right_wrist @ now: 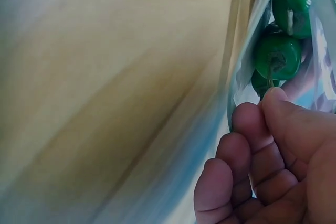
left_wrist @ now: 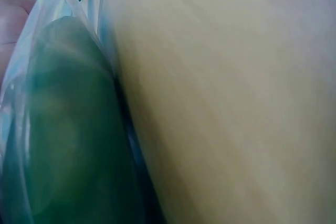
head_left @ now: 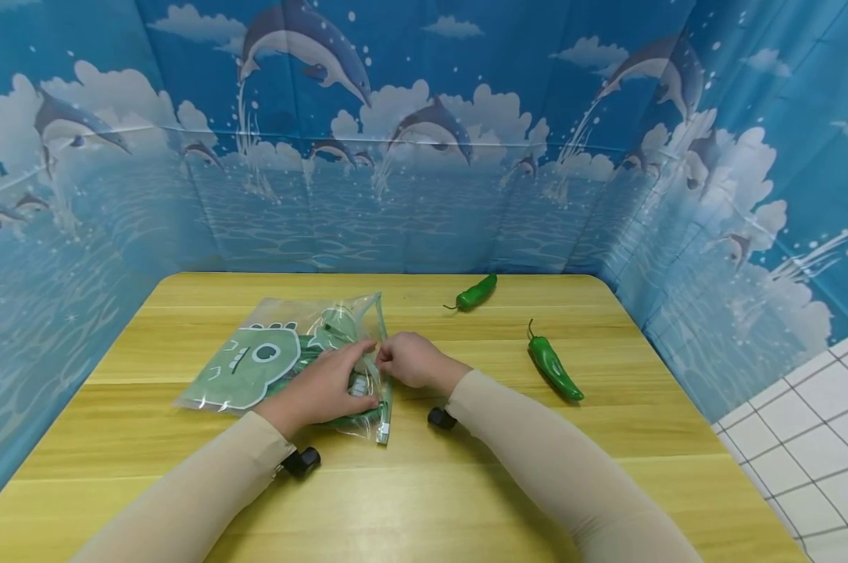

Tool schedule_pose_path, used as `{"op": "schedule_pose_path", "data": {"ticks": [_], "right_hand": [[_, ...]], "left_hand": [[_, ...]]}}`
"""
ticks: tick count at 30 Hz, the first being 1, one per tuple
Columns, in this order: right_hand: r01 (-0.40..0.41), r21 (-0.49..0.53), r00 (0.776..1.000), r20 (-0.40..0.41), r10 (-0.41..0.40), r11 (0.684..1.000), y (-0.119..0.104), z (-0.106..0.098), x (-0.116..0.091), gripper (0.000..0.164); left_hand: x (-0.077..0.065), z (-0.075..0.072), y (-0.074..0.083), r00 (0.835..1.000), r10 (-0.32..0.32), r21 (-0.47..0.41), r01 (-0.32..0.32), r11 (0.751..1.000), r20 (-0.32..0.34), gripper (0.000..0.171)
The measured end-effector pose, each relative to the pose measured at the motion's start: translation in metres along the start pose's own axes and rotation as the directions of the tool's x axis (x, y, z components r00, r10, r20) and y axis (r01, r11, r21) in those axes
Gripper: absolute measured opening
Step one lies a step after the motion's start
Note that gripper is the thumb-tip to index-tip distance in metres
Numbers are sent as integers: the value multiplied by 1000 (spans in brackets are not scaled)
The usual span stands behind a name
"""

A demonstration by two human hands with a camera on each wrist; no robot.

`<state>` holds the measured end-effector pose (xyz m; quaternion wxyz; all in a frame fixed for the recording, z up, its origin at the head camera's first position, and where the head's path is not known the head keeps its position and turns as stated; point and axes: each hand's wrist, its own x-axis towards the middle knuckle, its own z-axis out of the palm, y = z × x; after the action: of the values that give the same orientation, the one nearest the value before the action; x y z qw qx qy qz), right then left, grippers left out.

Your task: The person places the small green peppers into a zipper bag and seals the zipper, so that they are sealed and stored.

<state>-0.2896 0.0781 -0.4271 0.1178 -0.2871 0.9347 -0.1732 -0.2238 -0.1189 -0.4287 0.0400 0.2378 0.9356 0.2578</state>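
Observation:
A clear zip bag (head_left: 255, 375) with a green cartoon dinosaur print lies on the table's left half, its zip edge facing right. Several green chili peppers (right_wrist: 295, 3) show inside it. My left hand (head_left: 318, 391) grips the bag near its mouth, thumb on the near side and fingers on the far side. At the opening, my right hand (head_left: 416, 361) pinches the thin stem of a green chili pepper (right_wrist: 281, 59) between thumb and index finger. The left wrist view shows a large green pepper (left_wrist: 73, 129) close up behind the film.
Two loose green chili peppers lie on the wooden table (head_left: 367, 508): one pepper (head_left: 477, 292) near the back edge, another pepper (head_left: 554, 367) further right. A dolphin-print curtain (head_left: 424, 203) hangs around the table. White tiles (head_left: 817, 438) show at the right.

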Motion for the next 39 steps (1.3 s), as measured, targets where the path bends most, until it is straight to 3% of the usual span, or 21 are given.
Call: {"op": "schedule_pose_path", "data": {"ticks": [12,21,39], "right_hand": [[-73,114,997,-33,77,991,16,-14,-19,15],[-168,177,978,-96,187,970,35,-35,-41,38],[-221,120,965,-119,236,968,69,-62,-83,70]], "left_hand": [[1,1,1,1000,-9,-3,9,1000,2,93],[-1,1,1,1000,-25,5,25,1000,3,92],[0,6,-1,1000,-22,22,22,1000,-10,94]]}}
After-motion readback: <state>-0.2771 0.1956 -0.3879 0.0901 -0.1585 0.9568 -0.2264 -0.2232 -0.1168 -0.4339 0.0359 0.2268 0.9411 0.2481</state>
